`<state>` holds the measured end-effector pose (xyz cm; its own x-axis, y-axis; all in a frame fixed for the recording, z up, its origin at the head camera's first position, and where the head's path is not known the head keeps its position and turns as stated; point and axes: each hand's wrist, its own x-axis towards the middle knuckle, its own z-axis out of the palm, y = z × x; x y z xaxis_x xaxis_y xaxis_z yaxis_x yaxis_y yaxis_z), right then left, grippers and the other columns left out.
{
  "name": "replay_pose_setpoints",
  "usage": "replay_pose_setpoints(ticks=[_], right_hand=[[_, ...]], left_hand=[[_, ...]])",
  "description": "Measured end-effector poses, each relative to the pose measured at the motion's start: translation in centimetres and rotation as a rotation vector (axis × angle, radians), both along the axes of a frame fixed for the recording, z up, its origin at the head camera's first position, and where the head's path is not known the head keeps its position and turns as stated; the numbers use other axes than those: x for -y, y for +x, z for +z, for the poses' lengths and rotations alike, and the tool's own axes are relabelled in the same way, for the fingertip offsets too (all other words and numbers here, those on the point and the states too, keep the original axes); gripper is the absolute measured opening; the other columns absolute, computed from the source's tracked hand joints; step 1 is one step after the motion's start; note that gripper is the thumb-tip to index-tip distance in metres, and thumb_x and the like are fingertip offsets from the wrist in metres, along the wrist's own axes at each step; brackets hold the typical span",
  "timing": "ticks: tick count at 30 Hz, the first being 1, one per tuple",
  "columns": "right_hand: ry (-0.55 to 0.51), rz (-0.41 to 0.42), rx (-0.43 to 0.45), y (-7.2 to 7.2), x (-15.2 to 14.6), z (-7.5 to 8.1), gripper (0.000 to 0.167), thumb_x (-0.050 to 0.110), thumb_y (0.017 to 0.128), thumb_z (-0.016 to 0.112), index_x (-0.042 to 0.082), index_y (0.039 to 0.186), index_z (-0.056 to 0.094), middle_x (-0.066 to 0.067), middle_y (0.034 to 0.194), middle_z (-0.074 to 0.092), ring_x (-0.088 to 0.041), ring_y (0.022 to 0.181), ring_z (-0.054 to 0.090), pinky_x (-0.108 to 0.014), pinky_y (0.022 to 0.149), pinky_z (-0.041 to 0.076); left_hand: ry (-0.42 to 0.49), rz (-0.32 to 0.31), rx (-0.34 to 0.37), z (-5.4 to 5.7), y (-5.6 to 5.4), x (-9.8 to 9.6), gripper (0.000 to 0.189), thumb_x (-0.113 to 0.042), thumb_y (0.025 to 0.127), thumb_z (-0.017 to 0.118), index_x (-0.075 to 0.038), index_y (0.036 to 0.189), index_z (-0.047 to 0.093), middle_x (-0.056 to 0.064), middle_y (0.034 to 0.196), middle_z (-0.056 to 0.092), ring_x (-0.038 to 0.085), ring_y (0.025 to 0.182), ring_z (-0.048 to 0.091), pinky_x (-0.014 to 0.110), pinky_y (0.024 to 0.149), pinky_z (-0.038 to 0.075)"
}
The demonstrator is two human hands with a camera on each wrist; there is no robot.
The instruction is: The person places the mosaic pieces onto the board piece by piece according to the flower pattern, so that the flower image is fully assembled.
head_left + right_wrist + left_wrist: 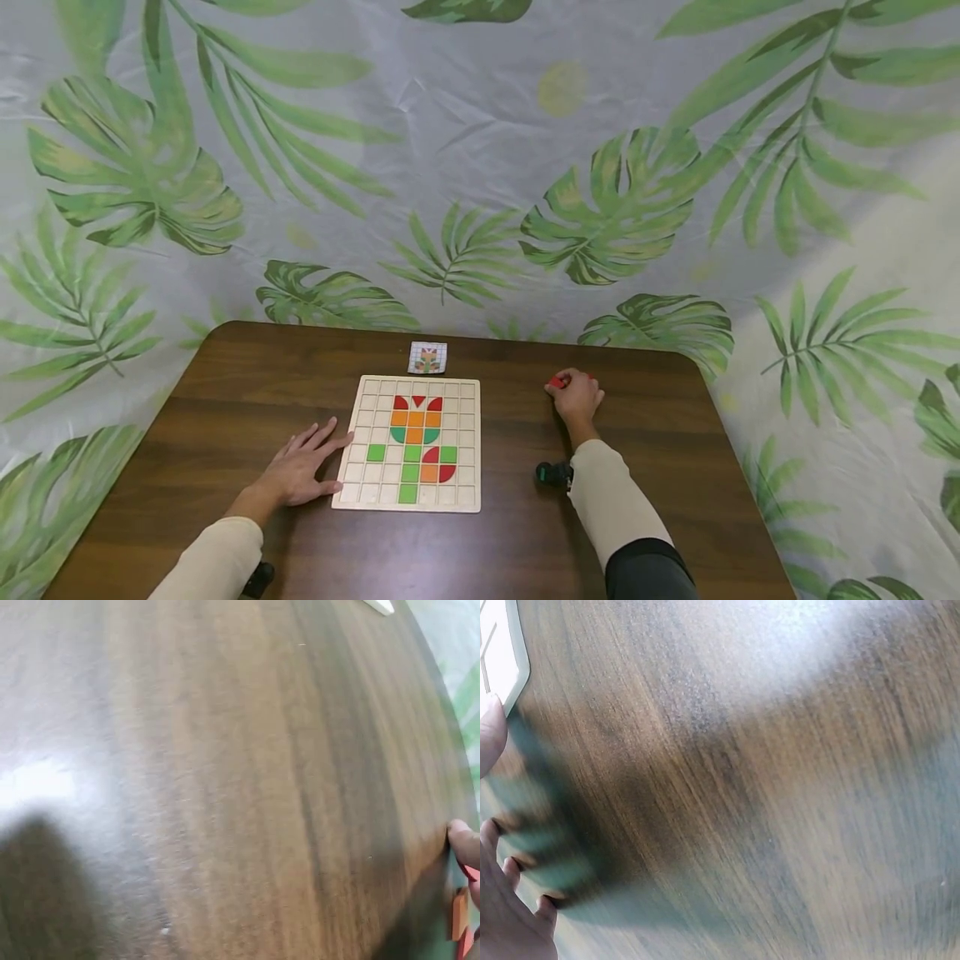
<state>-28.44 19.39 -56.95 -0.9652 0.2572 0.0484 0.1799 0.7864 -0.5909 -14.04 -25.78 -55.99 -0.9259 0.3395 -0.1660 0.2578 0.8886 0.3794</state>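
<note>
A light wooden grid board [465, 417] lies on the table, bearing a tulip-like pattern of red, orange and green flat tiles. Spread out along its left edge is my left hand [302, 468], its thumb and a fingertip at the rim. To the right of the board, my right hand [577, 398] is at the tabletop, pinching a red tile [469, 872] between thumb and finger. Close below that tile in the right wrist view is an orange tile [460, 913], with another red piece [466, 943] beside it. The palm hides part of this group in the head view.
A small picture card [427, 357] with a similar grid pattern lies behind the board. The brown table [517, 550] ends at a leaf-patterned cloth [480, 167] hanging behind it.
</note>
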Motion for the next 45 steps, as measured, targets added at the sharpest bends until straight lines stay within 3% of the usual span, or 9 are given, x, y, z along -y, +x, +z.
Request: replay_pose_setpoints(ticks=[8, 16, 21, 25, 29, 34, 38, 45], right_hand=[[-0.039, 0.078, -0.093, 0.7, 0.2, -0.8, 0.014, 0.014, 0.084, 0.075, 0.004, 0.090, 0.066, -0.009, 0.080, 0.063, -0.033, 0.088, 0.056, -0.050, 0.090, 0.033], [-0.073, 0.161, -0.149, 2.1, 0.7, -1.7, 0.014, 0.010, 0.087, 0.070, 0.001, 0.097, 0.074, -0.017, 0.098, 0.070, -0.037, 0.098, 0.061, -0.052, 0.095, 0.041], [-0.106, 0.198, -0.182, 3.2, 1.0, -1.9, 0.014, 0.009, 0.089, 0.069, 0.000, 0.098, 0.074, -0.015, 0.094, 0.069, -0.032, 0.087, 0.062, -0.047, 0.083, 0.047], [-0.160, 0.268, -0.154, 4.0, 1.8, -1.6, 0.014, 0.009, 0.089, 0.069, 0.001, 0.099, 0.074, -0.014, 0.093, 0.068, -0.027, 0.082, 0.060, -0.042, 0.077, 0.048], [-0.249, 0.316, -0.138, 4.7, 2.7, -1.2, 0.017, 0.006, 0.088, 0.070, -0.001, 0.103, 0.072, -0.015, 0.095, 0.069, -0.027, 0.083, 0.063, -0.040, 0.075, 0.053], [-0.359, 0.319, -0.120, 5.3, 3.5, -1.3, 0.021, 0.001, 0.085, 0.071, -0.005, 0.104, 0.067, -0.013, 0.085, 0.065, -0.019, 0.070, 0.061, -0.027, 0.064, 0.053], [-0.334, 0.331, -0.137, 5.6, 3.8, -1.5, 0.013, 0.001, 0.082, 0.075, -0.001, 0.094, 0.071, -0.007, 0.079, 0.065, -0.013, 0.066, 0.056, -0.021, 0.061, 0.048], [-0.256, 0.417, -0.209, 6.2, 4.4, -1.3, 0.008, 0.004, 0.082, 0.075, 0.005, 0.090, 0.076, -0.004, 0.081, 0.065, -0.016, 0.072, 0.057, -0.028, 0.066, 0.049]], left_hand=[[0.003, -0.003, 0.003, 0.3, 0.0, -0.2, 0.077, -0.045, 0.081, 0.072, -0.015, 0.145, 0.042, 0.022, 0.154, 0.026, 0.050, 0.136, 0.025, 0.069, 0.106, 0.019], [0.007, 0.002, 0.015, 0.3, 0.3, -0.2, 0.077, -0.043, 0.081, 0.072, -0.015, 0.146, 0.042, 0.022, 0.154, 0.026, 0.050, 0.137, 0.025, 0.069, 0.106, 0.019], [0.020, -0.007, 0.013, 0.2, 0.2, -0.4, 0.076, -0.042, 0.083, 0.071, -0.014, 0.146, 0.041, 0.022, 0.155, 0.025, 0.050, 0.137, 0.023, 0.068, 0.106, 0.018], [0.024, -0.005, 0.005, 0.2, 0.3, -0.3, 0.076, -0.040, 0.082, 0.072, -0.012, 0.146, 0.041, 0.023, 0.154, 0.026, 0.051, 0.137, 0.023, 0.069, 0.106, 0.018], [0.024, -0.001, 0.008, 0.3, 0.3, -0.1, 0.075, -0.040, 0.083, 0.071, -0.012, 0.146, 0.041, 0.023, 0.154, 0.025, 0.051, 0.137, 0.023, 0.069, 0.106, 0.017], [0.026, -0.001, 0.013, 0.1, 0.2, 0.0, 0.076, -0.041, 0.082, 0.071, -0.013, 0.146, 0.041, 0.023, 0.154, 0.025, 0.051, 0.137, 0.023, 0.069, 0.106, 0.017], [0.025, 0.003, 0.012, -0.1, 0.2, 0.0, 0.076, -0.041, 0.082, 0.071, -0.013, 0.146, 0.041, 0.023, 0.154, 0.026, 0.051, 0.137, 0.023, 0.069, 0.106, 0.017], [0.038, 0.014, 0.015, -0.2, 0.3, 0.0, 0.075, -0.040, 0.081, 0.072, -0.014, 0.145, 0.043, 0.023, 0.154, 0.025, 0.051, 0.137, 0.022, 0.070, 0.106, 0.015]])
